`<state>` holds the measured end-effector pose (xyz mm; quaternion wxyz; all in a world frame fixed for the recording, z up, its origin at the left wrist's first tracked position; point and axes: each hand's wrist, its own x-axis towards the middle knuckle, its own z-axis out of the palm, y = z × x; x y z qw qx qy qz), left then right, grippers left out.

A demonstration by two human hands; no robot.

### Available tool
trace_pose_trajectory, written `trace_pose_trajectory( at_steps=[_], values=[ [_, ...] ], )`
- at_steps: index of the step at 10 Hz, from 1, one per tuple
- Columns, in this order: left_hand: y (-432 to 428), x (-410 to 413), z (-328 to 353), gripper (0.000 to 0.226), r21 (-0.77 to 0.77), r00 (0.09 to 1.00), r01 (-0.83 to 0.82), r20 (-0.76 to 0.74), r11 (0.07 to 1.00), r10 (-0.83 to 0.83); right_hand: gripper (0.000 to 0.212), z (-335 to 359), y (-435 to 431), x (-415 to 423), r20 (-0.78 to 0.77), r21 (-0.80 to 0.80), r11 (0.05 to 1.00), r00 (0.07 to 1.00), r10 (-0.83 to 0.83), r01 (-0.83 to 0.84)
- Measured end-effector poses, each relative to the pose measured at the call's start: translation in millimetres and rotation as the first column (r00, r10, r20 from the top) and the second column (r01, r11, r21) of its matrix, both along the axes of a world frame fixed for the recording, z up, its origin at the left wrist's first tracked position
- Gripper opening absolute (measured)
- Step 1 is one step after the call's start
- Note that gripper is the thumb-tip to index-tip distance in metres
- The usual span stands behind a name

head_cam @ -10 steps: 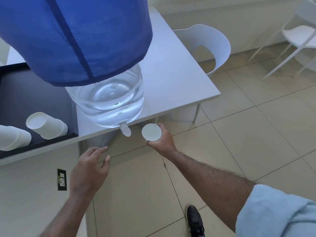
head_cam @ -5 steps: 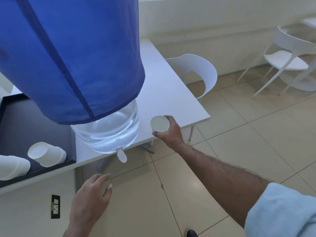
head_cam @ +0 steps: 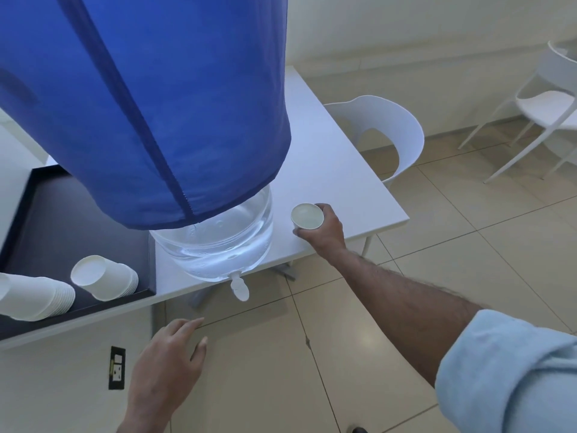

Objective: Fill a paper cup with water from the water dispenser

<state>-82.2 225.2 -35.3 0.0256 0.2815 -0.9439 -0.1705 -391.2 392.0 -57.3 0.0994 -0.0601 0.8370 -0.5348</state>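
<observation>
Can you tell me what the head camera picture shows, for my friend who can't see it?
A person's right hand holds a paper cup over the white table, beside a big water bottle under a blue cover. The empty left hand hangs below the bottle's tap.

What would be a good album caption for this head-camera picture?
Right hand holds a paper cup over the white table, beside the covered water bottle's tap; left hand hangs empty.
</observation>
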Motion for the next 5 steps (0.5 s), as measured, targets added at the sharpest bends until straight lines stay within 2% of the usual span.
trace_pose_trajectory(
  at_steps=[2, 3, 4, 5],
  values=[
    [-5.9, 0.2, 4.2, 0.034, -0.015, 1.0, -0.006, -0.003, 1.0, 0.006, 0.068, -3.1, -4.3, -3.0, -0.003, -0.019, 1.0, 1.0, -0.014, 0.014],
    [-8.4, -0.7, 7.7, 0.033, -0.007, 1.0, -0.016, -0.005, 1.0, 0.016, 0.077, -3.6, -0.9, -2.7, 0.035, -0.021, 1.0, 0.999, 0.02, -0.019],
    [-9.8, -0.6, 12.9, 0.034, -0.007, 0.999, -0.023, -0.035, 1.0, 0.023, 0.097, -1.7, 7.3, -2.9, 0.102, -0.032, 0.995, 0.99, 0.094, -0.091],
    [-10.5, -1.3, 22.4, 0.035, -0.033, 0.997, -0.03, -0.073, 0.999, 0.028, 0.104, 8.2, 19.5, 0.8, 0.103, -0.028, 0.993, 0.987, 0.119, -0.117]
  ],
)
